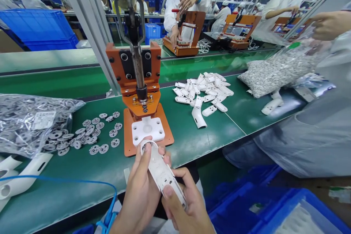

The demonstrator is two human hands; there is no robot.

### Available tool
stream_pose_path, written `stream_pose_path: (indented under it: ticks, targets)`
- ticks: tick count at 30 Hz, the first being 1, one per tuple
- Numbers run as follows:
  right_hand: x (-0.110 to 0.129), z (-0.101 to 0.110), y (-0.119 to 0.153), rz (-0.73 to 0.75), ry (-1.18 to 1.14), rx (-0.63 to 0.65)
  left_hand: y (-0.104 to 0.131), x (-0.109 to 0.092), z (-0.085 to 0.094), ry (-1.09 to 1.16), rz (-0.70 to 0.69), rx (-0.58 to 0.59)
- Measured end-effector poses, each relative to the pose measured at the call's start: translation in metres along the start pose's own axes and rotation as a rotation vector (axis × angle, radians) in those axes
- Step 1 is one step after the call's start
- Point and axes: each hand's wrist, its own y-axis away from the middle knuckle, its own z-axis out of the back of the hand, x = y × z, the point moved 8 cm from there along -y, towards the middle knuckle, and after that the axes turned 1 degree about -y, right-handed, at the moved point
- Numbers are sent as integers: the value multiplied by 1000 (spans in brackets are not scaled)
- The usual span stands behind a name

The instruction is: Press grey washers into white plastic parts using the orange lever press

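A long white plastic housing (pixel 161 170) with a round opening at its upper end is held between both hands, just in front of the press. My left hand (pixel 139 182) is wrapped round the ring end, its thumb at the opening. My right hand (pixel 188 203) grips the lower end, with the thumb pressed on the flat inner face. Beyond the ring end, the orange toggle press (pixel 141 91) stands on the bench with a white block (pixel 148 130) on its base. Its plunger is above the block. Whether a small part sits inside the ring is hidden by my thumb.
Grey round discs (pixel 89 131) lie left of the press beside a bag (pixel 33 124) of more. White plastic parts (pixel 205 87) are heaped to the right. White curved housings (pixel 24 175) and a blue cord (pixel 82 181) are at left. A co-worker's sleeve (pixel 337 55) is near at right.
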Motion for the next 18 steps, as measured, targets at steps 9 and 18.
stream_pose_path:
  ticks: [9,18]
  targets:
    - [1,3,-3,67,47,-47,-2,5,1,37,50,-24]
    - [-14,9,-16,28,11,14,-11,14,4,82,83,1]
